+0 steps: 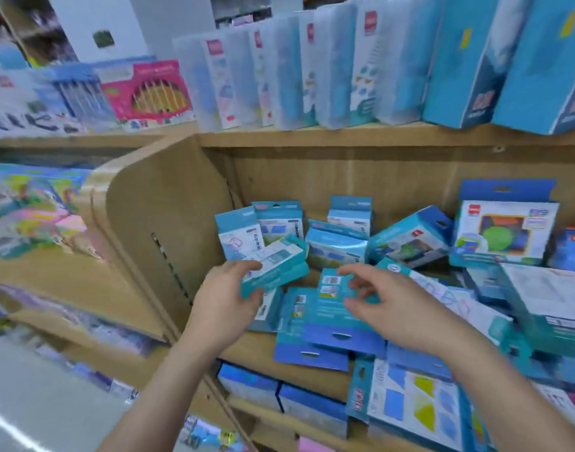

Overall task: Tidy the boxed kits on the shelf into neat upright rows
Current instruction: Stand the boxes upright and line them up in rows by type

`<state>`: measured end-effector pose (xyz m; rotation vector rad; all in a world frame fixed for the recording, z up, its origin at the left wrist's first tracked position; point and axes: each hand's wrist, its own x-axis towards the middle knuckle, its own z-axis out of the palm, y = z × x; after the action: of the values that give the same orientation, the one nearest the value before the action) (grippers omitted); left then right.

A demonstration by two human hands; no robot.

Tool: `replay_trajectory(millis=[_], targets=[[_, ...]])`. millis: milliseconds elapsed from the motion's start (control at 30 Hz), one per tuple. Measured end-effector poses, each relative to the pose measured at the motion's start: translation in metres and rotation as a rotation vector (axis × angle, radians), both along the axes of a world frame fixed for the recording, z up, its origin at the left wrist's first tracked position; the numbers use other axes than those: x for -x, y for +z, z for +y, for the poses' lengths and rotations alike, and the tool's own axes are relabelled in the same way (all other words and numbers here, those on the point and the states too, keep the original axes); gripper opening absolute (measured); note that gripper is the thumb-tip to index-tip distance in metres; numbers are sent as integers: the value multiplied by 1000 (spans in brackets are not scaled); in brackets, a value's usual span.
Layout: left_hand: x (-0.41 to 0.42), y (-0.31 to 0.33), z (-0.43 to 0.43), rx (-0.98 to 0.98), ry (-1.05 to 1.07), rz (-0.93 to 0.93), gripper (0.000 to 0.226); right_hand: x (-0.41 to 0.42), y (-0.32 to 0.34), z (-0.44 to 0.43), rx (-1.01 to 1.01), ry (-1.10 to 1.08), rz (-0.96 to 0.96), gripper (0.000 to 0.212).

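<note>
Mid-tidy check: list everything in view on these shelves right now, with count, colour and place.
held kit: one, teal, tilted, front left
upright kits: about four, teal, back of middle shelf
leaning kit: one, blue-teal, tipped, right of those
large kit: one, blue and white, upright, right rear
flat kits: several, teal-blue, shelf front, overhanging
translucent cases: a row, frosted, top shelf
tall boxes: at least two, blue, top shelf right
pencil set: one, pink, neighbouring shelf, left
lower boxes: several, blue and white, shelf below
left hand: grips the held kit
right hand: over the flat kits, grip unclear
</note>
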<state>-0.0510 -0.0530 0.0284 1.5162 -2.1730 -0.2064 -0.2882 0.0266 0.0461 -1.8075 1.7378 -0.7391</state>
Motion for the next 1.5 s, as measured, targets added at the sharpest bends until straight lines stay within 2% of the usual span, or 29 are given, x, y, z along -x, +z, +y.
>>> replay_trajectory(millis=[67, 167, 267, 333, 433, 467, 533, 600, 667, 733, 767, 800, 867, 933, 1000, 1067, 1200, 1300, 1400, 1500], targets=[[-24, -8, -30, -49, 22, -103, 54, -23, -8, -16, -85, -35, -107, 44], [-35, -15, -58, -215, -20, -168, 66, -54, -16, -31, -251, -111, -441, 44], [-35, -21, -79, -340, -38, -208, 76, -76, -26, -50, -293, -254, -741, 42], [-39, -27, -83, -269, -50, -156, 83, -91, -34, -62, -277, -343, -914, 38], [-50, -32, -75, -46, -43, -116, 89, -111, -39, -75, -279, -408, -1062, 22], [-53, -30, -70, 23, -25, -67, 91, -117, -40, -77, -287, -386, -1111, 18], [-54, -26, -54, 123, -11, 64, 89, -127, -42, -78, -296, -290, -1179, 25], [-47, -21, -30, 115, -57, 127, 89, -137, -42, -79, -227, -241, -1226, 28], [-40, -18, -6, -48, -168, 218, 98, -140, -41, -77, -75, -341, -1219, 24], [-41, -10, -1, -264, -248, 351, 96, -128, -36, -75, 129, -465, -1056, 24], [-45, -8, -9, -287, -243, 383, 89, -118, -32, -73, 205, -492, -983, 25], [-48, -6, -20, -255, -226, 345, 79, -107, -27, -71, 250, -505, -942, 25], [-51, -8, -51, -184, -160, 121, 68, -87, -19, -65, 292, -510, -916, 29], [-45, -15, -79, -246, -126, -159, 72, -74, -12, -61, 318, -501, -879, 35], [-36, -23, -94, -365, -125, -332, 79, -67, -7, -57, 317, -496, -870, 34], [-30, -29, -103, -423, -137, -395, 82, -64, -6, -53, 301, -483, -884, 31], [-28, -30, -110, -451, -114, -314, 86, -62, -11, -48, 257, -488, -920, 25], [-28, -23, -103, -331, -111, -340, 92, -60, -13, -48, 226, -492, -925, 22], [-35, -8, -86, -64, -118, -468, 98, -57, -10, -50, 204, -468, -926, 19], [-50, 11, -71, 258, -217, -571, 101, -55, -3, -52, 194, -402, -913, 18]])
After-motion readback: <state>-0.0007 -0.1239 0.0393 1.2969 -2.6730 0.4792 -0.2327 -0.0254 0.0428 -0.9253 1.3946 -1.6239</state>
